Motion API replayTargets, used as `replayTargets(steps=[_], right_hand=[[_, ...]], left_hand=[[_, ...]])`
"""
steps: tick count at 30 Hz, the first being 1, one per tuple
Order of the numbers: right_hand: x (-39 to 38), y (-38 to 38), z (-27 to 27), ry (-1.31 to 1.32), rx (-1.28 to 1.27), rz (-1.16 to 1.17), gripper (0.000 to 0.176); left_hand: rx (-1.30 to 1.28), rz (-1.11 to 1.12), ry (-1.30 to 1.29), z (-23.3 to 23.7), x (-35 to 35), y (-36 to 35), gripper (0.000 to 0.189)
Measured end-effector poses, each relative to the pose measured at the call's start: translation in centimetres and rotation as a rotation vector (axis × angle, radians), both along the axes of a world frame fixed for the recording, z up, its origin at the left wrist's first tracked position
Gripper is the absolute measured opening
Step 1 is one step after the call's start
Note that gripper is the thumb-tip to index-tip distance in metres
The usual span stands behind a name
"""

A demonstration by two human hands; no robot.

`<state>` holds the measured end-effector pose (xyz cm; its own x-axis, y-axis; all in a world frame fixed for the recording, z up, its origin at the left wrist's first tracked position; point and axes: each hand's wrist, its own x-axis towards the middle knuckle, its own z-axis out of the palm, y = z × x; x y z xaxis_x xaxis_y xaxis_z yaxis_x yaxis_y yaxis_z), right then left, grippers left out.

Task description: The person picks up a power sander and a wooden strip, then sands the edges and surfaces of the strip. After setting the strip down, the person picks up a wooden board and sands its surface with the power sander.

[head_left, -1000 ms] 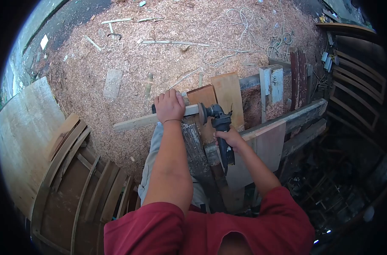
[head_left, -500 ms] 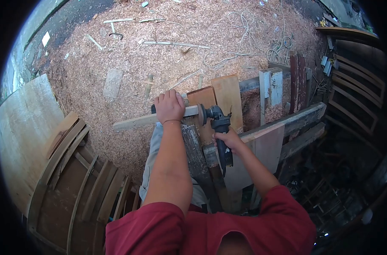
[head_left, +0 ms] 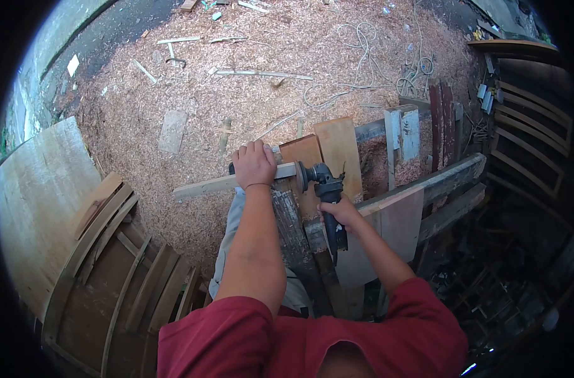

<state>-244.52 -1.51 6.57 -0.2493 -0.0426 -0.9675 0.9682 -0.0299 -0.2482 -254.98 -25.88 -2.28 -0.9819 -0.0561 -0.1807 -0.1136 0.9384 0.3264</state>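
Note:
My left hand (head_left: 254, 165) grips a long pale wooden strip (head_left: 205, 186) that lies across a dark upright plank (head_left: 293, 233). The strip runs left from my hand over the sawdust. My right hand (head_left: 345, 214) holds the body of a dark angle grinder (head_left: 328, 189). Its disc (head_left: 301, 175) sits against the right end of the strip, just beside my left hand. Two brown boards (head_left: 328, 154) stand behind the grinder head.
Sawdust (head_left: 249, 107) covers the ground, with wood scraps and a tangle of cord (head_left: 362, 57) at the back. A large pale panel (head_left: 34, 195) and curved wooden slats (head_left: 110, 264) lie at the left. Weathered planks (head_left: 425, 183) and stacked frames (head_left: 526, 132) are at the right.
The view has shifted slightly, so everything sits a little lower in frame. Both hands keep the same grip, and the grinder disc stays at the strip's right end.

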Motion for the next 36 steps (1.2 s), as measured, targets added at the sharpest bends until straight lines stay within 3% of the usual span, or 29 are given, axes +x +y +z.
replayTargets(steps=[36], right_hand=[[-0.9, -0.2, -0.7, 0.069, -0.018, -0.017, 0.02]], left_hand=[[0.02, 0.008, 0.0, 0.2, -0.1, 0.0, 0.018]])
